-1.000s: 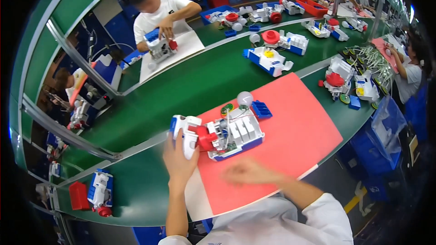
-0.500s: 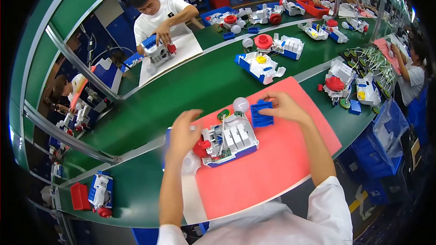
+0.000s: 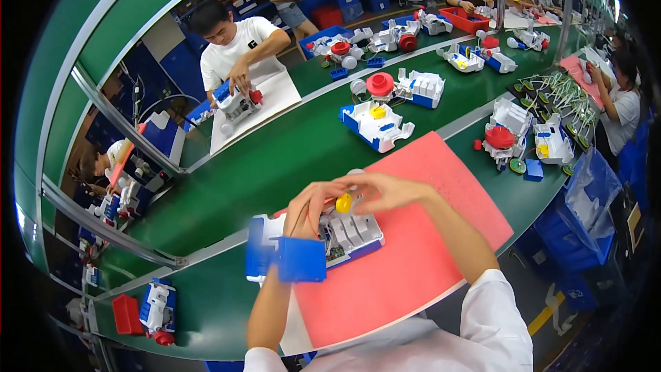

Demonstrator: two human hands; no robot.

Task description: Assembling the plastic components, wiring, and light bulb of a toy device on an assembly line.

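Observation:
The lower half of a white and blue toy-like housing, with white ribs and a green circuit board inside, lies on the pink mat in front of me. Over its left end my left hand is curled, fingers bent down, its grip hidden. My right hand meets it above the housing, thumb apart from its arched fingers. Between both hands shows a rounded yellow part; which hand grips it, I cannot tell. A blurred blue panel covers my left wrist. Beside that wrist is a white and blue shell.
The pink mat lies on the green bench. Further right stand an opened unit with a red dome and a bundle of wires. A red bin is at left. Across the belt a co-worker handles another unit.
My hands have come together over the housing, the right moving left. Its blue tray is no longer in its fingers. The yellow part and the blue panel by my left wrist have come into view.

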